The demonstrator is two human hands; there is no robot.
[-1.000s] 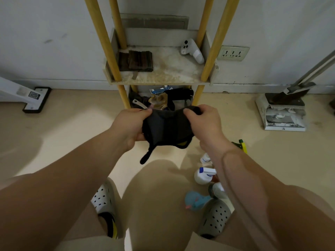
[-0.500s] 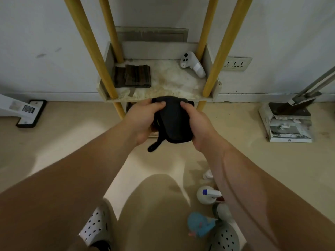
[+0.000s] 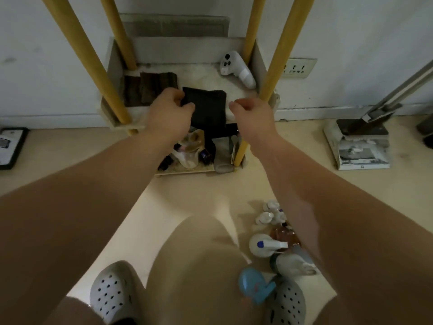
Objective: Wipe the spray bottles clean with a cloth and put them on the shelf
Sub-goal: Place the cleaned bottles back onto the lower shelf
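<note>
L hand [image 3: 169,113] pinches the left edge of the dark cloth [image 3: 207,106], thumb on top, other fingers curled under & mostly hidden. R hand [image 3: 254,113] sits just beside the cloth's right edge w/ fingers curled in, nothing visibly between them; whether a fingertip touches the fabric can't be told. Hands are apart, the cloth between them. Cloth lies on the shelf [image 3: 201,75] at the upper tray's front, its near end drooping over the lip. Beside it on the tray: folded dark brown pieces [image 3: 150,87] to the left, partly behind a yellow post [image 3: 93,64], and a white controller [image 3: 236,69] at back right. The lower tray [image 3: 194,148] is a jumble, items too shadowed & overlapped to ID. The spray bottles [image 3: 266,246] stand on the floor at btm right, well apart from the shelf: a white one w/ blue-tipped nozzle, a blue-headed one [image 3: 253,285], an amber one [image 3: 283,233] mostly covered by the R forearm, plus small white tops [image 3: 269,212]; the exact count is unclear. Two perforated clogs [image 3: 112,289] show at the btm edge, cut off. A wall socket [image 3: 297,68] is right of the shelf, a floor-cleaner base [image 3: 360,141] farther right, and a black-framed device [image 3: 9,146] is cropped at the left edge.
</note>
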